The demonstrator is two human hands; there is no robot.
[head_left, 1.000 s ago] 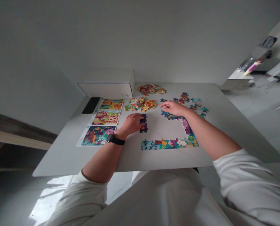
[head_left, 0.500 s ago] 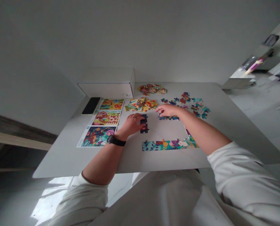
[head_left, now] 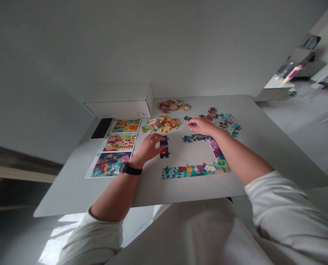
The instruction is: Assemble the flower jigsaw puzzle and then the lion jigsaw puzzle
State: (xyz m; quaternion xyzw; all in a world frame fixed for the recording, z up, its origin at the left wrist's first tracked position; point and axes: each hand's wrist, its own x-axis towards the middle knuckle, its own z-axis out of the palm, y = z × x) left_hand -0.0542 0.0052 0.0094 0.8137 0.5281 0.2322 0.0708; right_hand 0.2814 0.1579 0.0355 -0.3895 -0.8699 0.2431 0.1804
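My left hand (head_left: 150,148), fingers and thumb apart, touches the left side of a short upright strip of dark blue jigsaw pieces (head_left: 164,151). My right hand (head_left: 201,126) hovers just behind the joined top strip (head_left: 199,137), near loose dark pieces. Its fingers are curled together, and whatever may be between them is hidden. From that strip the joined pieces run down a purple right side (head_left: 214,147) into a colourful bottom strip (head_left: 190,172). Gaps separate the dark left strip from both the top and bottom strips.
Loose teal and brown pieces (head_left: 226,117) lie at the right back. Two heaps, a yellow one (head_left: 161,124) and a red-green one (head_left: 173,105), sit behind my hands. Picture sheets (head_left: 111,165), a black phone (head_left: 101,128) and a white box (head_left: 119,108) occupy the left.
My right hand has lifted off the top strip and moved back and right, uncovering joined pieces. My left hand stays at the dark strip, its thumb slightly raised. The view has shifted a little.
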